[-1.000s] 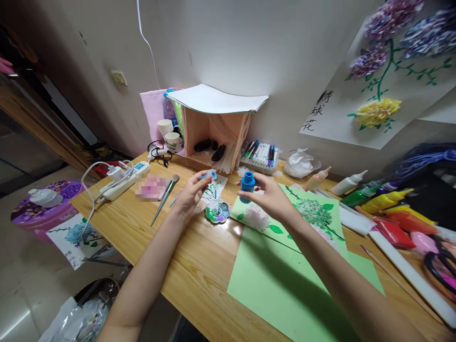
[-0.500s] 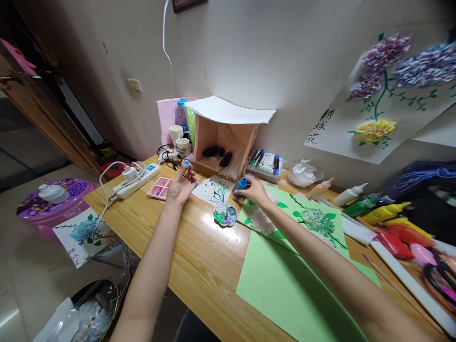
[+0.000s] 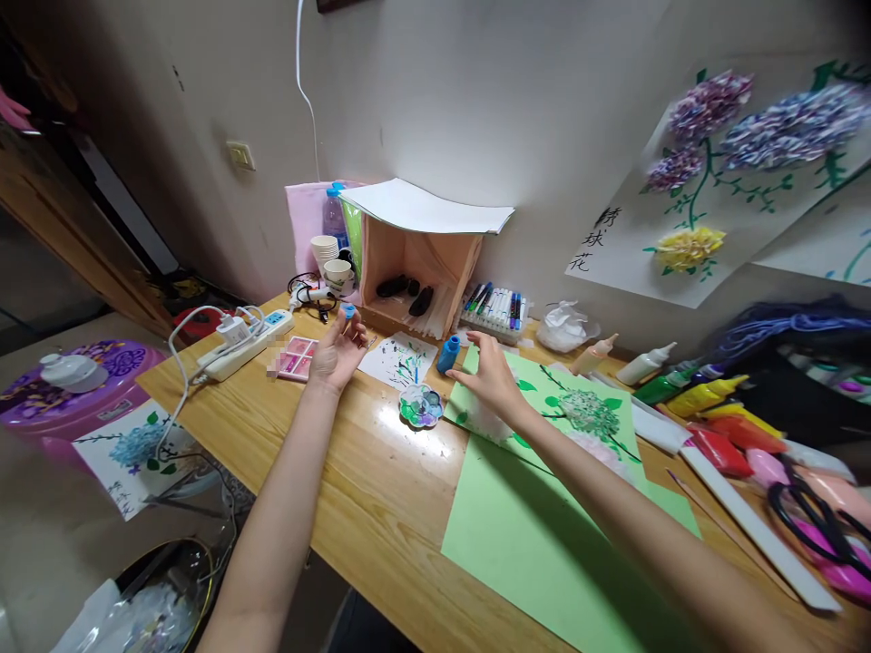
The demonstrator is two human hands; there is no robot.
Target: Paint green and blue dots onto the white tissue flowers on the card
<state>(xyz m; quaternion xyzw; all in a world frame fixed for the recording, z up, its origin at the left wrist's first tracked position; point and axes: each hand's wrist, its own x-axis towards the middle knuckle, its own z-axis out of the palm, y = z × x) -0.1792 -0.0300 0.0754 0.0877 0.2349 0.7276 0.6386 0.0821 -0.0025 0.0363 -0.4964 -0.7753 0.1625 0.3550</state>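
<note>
My left hand (image 3: 337,352) is palm up over the table's left part, its fingertips round a small blue cap (image 3: 349,311). My right hand (image 3: 494,370) is just right of a blue paint bottle (image 3: 448,355), thumb and fingers apart with nothing between them. The uncapped bottle stands upright on the table. Below it lies a flower-shaped palette (image 3: 420,406) with green, purple and grey paint. A paint-marked white sheet (image 3: 398,361) is between my hands. Under my right wrist is a green sheet (image 3: 537,385) with painted leaves and raised flowers.
A pink box (image 3: 422,263) with white sheets on top stands at the back, beside a tray of markers (image 3: 494,311). Paint bottles (image 3: 708,395), a white ruler-like strip (image 3: 762,528) and black scissors (image 3: 809,521) lie right. A power strip (image 3: 246,345) is left.
My right hand has let go of the blue bottle and moved slightly right of it, fingers opened. The view has shifted a little to the right. My left hand still holds the cap.
</note>
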